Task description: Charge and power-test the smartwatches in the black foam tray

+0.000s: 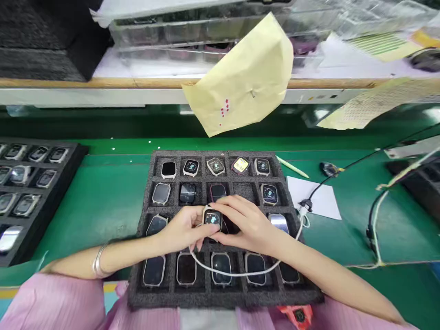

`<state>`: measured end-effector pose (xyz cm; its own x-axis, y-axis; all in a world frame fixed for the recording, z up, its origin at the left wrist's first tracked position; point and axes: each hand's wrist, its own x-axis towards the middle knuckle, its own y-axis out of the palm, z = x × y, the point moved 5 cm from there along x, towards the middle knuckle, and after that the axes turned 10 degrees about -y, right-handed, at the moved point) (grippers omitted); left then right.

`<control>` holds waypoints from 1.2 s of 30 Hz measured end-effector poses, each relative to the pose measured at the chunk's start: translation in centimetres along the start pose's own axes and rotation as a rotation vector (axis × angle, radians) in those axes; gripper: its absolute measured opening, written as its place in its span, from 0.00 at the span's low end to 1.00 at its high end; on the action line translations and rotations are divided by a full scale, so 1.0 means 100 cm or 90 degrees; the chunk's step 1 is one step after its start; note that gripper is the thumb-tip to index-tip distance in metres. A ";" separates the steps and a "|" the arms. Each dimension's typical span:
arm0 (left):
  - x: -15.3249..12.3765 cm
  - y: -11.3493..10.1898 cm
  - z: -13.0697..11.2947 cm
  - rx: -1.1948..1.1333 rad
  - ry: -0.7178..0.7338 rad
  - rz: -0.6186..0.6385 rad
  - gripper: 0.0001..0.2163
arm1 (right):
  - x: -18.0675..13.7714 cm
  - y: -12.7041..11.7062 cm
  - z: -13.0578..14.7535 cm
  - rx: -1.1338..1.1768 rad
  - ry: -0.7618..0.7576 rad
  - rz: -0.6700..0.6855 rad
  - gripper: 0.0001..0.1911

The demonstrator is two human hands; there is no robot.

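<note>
Between both hands is a smartwatch (212, 218) without a strap, its screen lit, raised over the middle of a black foam tray (225, 298). My left hand (187, 224) is closed on the watch's left side, fingers curled underneath. From the right, my right hand (244, 220) grips its top and lower edge. A white cable (237, 274) comes out near my left fingers and loops across the tray; its end is hidden by the hands. Several other watches, such as a lit yellow-faced one (240, 165), lie in the tray's compartments.
Left of the tray lies another foam tray (74, 160) of watches. A green pen (292, 167), white paper (314, 197) and a black cable (323, 183) are to the right. Above, a yellow paper (247, 82) hangs from a shelf edge (137, 83) holding clear plastic trays (165, 34).
</note>
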<state>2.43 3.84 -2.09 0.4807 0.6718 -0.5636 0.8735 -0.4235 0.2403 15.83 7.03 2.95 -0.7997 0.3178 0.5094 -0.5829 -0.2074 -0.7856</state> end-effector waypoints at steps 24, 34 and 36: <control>0.000 0.004 0.003 0.073 0.026 -0.014 0.15 | -0.002 -0.001 0.012 -0.037 -0.014 0.008 0.22; -0.010 0.000 0.005 0.026 0.074 0.034 0.18 | -0.022 -0.044 -0.031 -0.011 0.158 -0.017 0.16; -0.012 -0.005 0.006 -0.007 0.066 0.043 0.18 | -0.032 -0.047 -0.044 -0.072 0.201 0.074 0.15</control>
<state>1.41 2.89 -2.00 0.5431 0.7019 -0.4608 0.8395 -0.4629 0.2844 21.74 11.02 3.45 -0.7652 0.5722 0.2950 -0.4571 -0.1603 -0.8748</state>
